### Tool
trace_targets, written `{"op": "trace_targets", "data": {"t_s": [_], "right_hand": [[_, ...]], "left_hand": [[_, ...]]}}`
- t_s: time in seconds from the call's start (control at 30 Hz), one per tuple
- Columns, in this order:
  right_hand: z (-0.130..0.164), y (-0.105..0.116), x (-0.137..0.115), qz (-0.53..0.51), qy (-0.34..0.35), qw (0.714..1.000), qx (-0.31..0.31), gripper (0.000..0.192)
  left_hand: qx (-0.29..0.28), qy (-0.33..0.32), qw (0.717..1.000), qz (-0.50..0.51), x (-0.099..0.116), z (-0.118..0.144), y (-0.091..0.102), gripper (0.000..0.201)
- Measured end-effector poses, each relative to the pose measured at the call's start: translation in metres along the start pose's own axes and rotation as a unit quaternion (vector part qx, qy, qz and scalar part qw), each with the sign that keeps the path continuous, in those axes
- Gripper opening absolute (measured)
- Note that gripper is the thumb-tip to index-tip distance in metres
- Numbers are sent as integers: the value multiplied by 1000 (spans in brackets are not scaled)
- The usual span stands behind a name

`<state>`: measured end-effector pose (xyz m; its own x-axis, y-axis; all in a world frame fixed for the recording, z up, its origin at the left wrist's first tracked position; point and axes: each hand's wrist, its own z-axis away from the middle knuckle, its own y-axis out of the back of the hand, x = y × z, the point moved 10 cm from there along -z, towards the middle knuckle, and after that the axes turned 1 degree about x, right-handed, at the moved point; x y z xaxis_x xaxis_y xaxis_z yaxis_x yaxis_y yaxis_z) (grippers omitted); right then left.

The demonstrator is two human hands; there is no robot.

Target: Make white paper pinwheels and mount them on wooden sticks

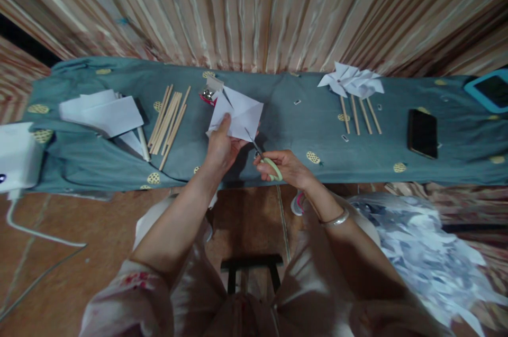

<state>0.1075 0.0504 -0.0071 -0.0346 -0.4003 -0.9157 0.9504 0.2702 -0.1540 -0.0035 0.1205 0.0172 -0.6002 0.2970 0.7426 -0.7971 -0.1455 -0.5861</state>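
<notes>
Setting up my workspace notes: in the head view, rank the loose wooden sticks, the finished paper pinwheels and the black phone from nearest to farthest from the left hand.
From the left hand:
1. Loose wooden sticks, just to its left.
2. Finished paper pinwheels, to the right.
3. Black phone, farther right.

no readable text, labels, brands or numbers anywhere. the teal cloth carries only small yellow round motifs (pattern, not lettering). the black phone at 3 o'clock has a dark blank screen; the white box at 9 o'clock shows no legible marking.
</notes>
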Motion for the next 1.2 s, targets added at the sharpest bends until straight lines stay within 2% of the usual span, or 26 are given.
{"op": "trace_targets", "data": {"t_s": [0.27,0.53,0.7,0.93,1.2], "right_hand": [[0,-1,-3,-1,4,1000,4,40],[-3,1,1,-6,2,1000,9,44],[-2,1,0,-2,0,1000,17,48],[-3,2,2,-15,-5,1000,24,51],[-4,2,1,-6,2,1000,22,47]], "left_hand": [[5,9,999,-31,-8,0,2,33],[1,10,1000,1,-8,-1,4,37],[-5,21,1000,-8,-12,2,1,30],[-1,23,1000,-9,-13,3,1,31],[-12,25,1000,-12,-14,4,-1,32]]}}
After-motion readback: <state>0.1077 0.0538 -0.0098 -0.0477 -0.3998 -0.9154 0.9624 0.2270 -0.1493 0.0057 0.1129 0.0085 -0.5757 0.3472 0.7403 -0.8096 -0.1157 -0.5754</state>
